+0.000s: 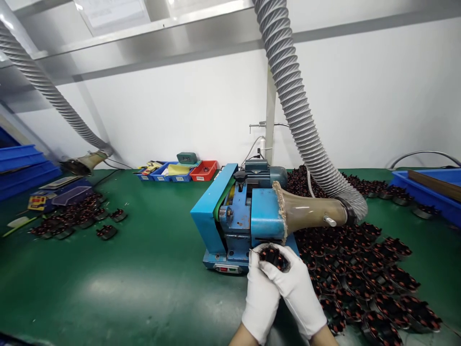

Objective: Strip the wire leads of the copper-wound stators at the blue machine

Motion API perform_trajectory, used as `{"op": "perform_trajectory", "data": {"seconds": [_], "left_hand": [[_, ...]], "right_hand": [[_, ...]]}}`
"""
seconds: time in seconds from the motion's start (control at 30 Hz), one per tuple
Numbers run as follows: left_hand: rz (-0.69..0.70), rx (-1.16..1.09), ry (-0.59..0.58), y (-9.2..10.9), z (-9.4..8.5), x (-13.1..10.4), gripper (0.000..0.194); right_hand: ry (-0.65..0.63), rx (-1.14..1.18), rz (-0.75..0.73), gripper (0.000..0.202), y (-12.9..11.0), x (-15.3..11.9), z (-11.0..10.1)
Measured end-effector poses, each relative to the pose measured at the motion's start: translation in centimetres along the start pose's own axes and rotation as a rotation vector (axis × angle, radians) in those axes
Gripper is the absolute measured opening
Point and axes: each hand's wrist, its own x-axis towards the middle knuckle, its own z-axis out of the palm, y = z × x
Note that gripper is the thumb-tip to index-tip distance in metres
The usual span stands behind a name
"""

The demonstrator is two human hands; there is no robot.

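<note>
White-gloved left hand and right hand — both clasped around a round, copper-wound part.

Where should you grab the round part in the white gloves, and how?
Probably take the part by its outer edge, one hand from each side. It's round, so the edge suits curved hands, and this leaves much of its dark, uneven face uncovered. The left hand and right hand cup it much like that.
</note>
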Motion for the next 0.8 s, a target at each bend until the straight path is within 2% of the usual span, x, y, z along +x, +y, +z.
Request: {"op": "perform_trajectory", "data": {"seconds": [0.23, 0.33, 0.6, 0.7, 0.8], "left_hand": [[-0.068, -0.009, -0.024, -0.6, -2.0, -2.1, 0.019], [-0.076, 0.018, -0.023, -1.0, -2.6, -2.2, 0.022], [0.016, 0.053, -0.1, -1.1, -0.7, 0.6, 0.023], [0.032, 0.072, -0.108, -0.7, -0.5, 0.6, 0.024], [0.019, 0.091, -0.108, -0.5, -1.0, -0.3, 0.024]], "right_hand": [[0.028, -0.068, -0.026, 0.036, 0.7, -2.4, -0.2], [0.038, -0.074, -0.028, 0.039, 0.8, -2.7, 0.0], [0.018, -0.027, -0.005, 0.023, -0.1, 0.1, 0.2], [0.027, 0.001, 0.003, 0.023, -0.1, 0.2, 0.3], [0.04, 0.007, 0.019, 0.025, 0.3, -0.8, 0.4]]}}
